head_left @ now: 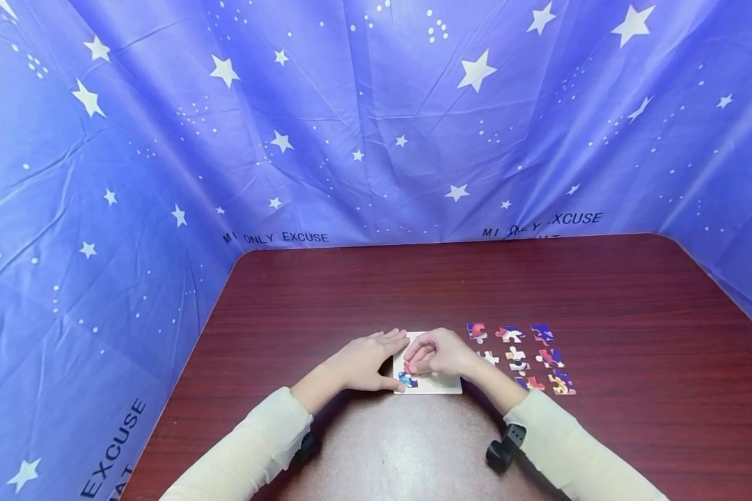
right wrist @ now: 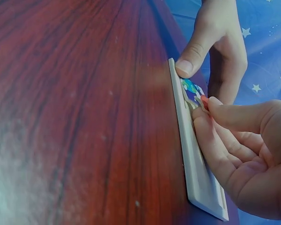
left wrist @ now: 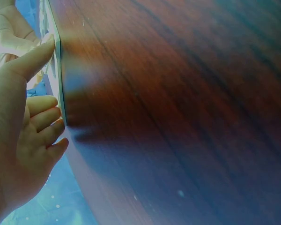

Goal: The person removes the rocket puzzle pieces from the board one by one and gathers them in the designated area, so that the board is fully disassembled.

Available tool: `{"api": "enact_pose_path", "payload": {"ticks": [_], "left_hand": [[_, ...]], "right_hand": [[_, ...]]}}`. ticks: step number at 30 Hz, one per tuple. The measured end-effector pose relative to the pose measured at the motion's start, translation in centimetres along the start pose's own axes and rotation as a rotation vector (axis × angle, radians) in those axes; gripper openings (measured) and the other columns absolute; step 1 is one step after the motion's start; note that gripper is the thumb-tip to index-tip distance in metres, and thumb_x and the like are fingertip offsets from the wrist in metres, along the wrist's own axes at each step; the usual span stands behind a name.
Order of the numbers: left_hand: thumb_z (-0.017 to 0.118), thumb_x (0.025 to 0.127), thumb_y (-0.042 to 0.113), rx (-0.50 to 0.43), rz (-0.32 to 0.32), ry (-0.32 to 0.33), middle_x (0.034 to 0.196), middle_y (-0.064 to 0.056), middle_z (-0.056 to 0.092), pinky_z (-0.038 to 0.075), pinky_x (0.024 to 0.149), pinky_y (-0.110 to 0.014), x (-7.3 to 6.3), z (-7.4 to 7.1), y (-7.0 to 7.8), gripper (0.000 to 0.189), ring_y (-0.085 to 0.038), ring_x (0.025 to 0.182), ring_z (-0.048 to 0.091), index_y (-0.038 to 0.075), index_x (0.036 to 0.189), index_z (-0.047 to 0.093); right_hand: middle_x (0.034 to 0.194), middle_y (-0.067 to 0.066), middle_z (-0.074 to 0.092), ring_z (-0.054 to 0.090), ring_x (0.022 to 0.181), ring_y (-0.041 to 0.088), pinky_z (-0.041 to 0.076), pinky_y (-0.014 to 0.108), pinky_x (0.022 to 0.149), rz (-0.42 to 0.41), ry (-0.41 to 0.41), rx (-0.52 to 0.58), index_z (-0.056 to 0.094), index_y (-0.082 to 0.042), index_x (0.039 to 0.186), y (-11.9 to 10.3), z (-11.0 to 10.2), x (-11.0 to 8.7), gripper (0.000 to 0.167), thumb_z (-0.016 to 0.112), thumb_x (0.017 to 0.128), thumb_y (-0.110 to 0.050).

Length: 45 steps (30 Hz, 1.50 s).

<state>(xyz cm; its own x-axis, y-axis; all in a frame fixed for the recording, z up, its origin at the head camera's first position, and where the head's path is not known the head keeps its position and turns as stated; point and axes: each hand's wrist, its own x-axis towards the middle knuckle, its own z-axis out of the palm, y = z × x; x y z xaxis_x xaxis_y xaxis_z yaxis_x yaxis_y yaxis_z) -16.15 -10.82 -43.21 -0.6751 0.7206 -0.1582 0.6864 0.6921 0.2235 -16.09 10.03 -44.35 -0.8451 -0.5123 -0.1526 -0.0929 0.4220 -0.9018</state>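
Note:
A pale puzzle board (head_left: pixel 441 386) lies on the table with one blue-green puzzle piece (head_left: pixel 407 380) in its near left corner. My left hand (head_left: pixel 365 363) rests along the board's left side. Its thumb (right wrist: pixel 185 68) presses the near left corner, while the other fingers extend to the far left corner. Over the board, my right hand (head_left: pixel 441 353) pinches a red puzzle piece (right wrist: pixel 204 101) between thumb and index finger. That piece is just beside the blue-green one; the right fingers partly hide it in the head view.
Right of the board, several loose puzzle pieces (head_left: pixel 517 358) lie in rough rows, some partly behind the right forearm. The dark red wooden table (head_left: pixel 351 292) meets a blue star-printed curtain (head_left: pixel 376 139) at its back and sides.

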Motion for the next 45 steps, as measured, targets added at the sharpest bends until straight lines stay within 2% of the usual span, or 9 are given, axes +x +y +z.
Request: {"api": "enact_pose_path", "payload": {"ticks": [5,15,19,26,31,35,40,45], "left_hand": [[0.065,0.083,0.056,0.012,-0.002,0.002,0.156,-0.005,0.035,0.027,0.122,-0.035,0.0,-0.1,-0.1,0.086,-0.016,0.147,0.03,0.01,0.149,0.036],[0.066,0.083,0.055,0.008,-0.001,-0.003,0.156,-0.006,0.035,0.027,0.122,-0.035,0.2,0.0,-0.1,0.084,-0.017,0.147,0.031,0.01,0.149,0.037],[0.066,0.083,0.054,0.007,0.0,-0.003,0.156,-0.006,0.036,0.028,0.121,-0.035,0.1,0.0,0.0,0.084,-0.018,0.147,0.031,0.01,0.148,0.037],[0.066,0.083,0.054,0.011,0.006,-0.005,0.156,-0.006,0.035,0.028,0.121,-0.035,0.0,0.0,0.1,0.084,-0.018,0.147,0.031,0.009,0.148,0.037],[0.066,0.084,0.053,0.012,0.007,-0.014,0.157,-0.006,0.033,0.027,0.122,-0.035,0.0,-0.1,0.1,0.084,-0.018,0.147,0.029,0.01,0.149,0.036],[0.065,0.084,0.054,0.015,0.01,-0.016,0.157,-0.006,0.032,0.026,0.122,-0.035,0.0,-0.2,0.1,0.084,-0.018,0.148,0.029,0.009,0.149,0.036],[0.065,0.084,0.054,0.011,0.011,-0.009,0.157,-0.006,0.034,0.027,0.122,-0.035,0.0,-0.1,0.1,0.084,-0.019,0.147,0.03,0.009,0.149,0.036],[0.069,0.082,0.053,-0.003,-0.007,-0.002,0.155,-0.005,0.037,0.029,0.121,-0.037,0.2,-0.5,0.2,0.085,-0.017,0.146,0.033,0.01,0.148,0.038]], "right_hand": [[0.081,0.016,0.075,0.066,0.067,0.004,0.053,0.019,0.06,0.009,0.019,-0.024,0.071,0.002,0.088,0.2,-0.5,-0.2,0.017,0.077,0.074,-0.004],[0.082,0.016,0.074,0.063,0.067,0.003,0.051,0.018,0.06,0.036,0.013,-0.017,0.072,0.004,0.094,0.2,-1.2,-1.2,0.018,0.075,0.078,-0.004],[0.084,0.018,0.074,0.064,0.07,0.005,0.052,0.018,0.061,0.018,0.01,-0.025,0.072,0.005,0.095,0.5,-1.9,-2.0,0.017,0.073,0.081,-0.003],[0.083,0.018,0.073,0.063,0.065,0.006,0.053,0.023,0.051,0.042,0.022,-0.008,0.07,0.007,0.097,1.4,-3.6,-4.0,0.017,0.07,0.082,0.0],[0.085,0.02,0.073,0.064,0.068,0.007,0.055,0.023,0.055,0.041,0.026,-0.005,0.069,0.009,0.099,1.9,-4.8,-5.4,0.02,0.068,0.079,0.005],[0.084,0.017,0.074,0.063,0.066,0.006,0.053,0.023,0.052,0.042,0.054,-0.05,0.07,0.006,0.098,2.1,-5.5,-6.6,0.021,0.067,0.078,0.007],[0.082,0.012,0.074,0.062,0.064,0.003,0.052,0.022,0.053,0.047,0.101,-0.135,0.071,0.002,0.095,1.9,-6.1,-8.1,0.016,0.069,0.079,0.002],[0.076,0.005,0.073,0.057,0.062,-0.001,0.049,0.017,0.055,0.031,0.141,-0.272,0.073,-0.003,0.088,1.6,-6.4,-8.9,0.01,0.07,0.078,0.001]]}}
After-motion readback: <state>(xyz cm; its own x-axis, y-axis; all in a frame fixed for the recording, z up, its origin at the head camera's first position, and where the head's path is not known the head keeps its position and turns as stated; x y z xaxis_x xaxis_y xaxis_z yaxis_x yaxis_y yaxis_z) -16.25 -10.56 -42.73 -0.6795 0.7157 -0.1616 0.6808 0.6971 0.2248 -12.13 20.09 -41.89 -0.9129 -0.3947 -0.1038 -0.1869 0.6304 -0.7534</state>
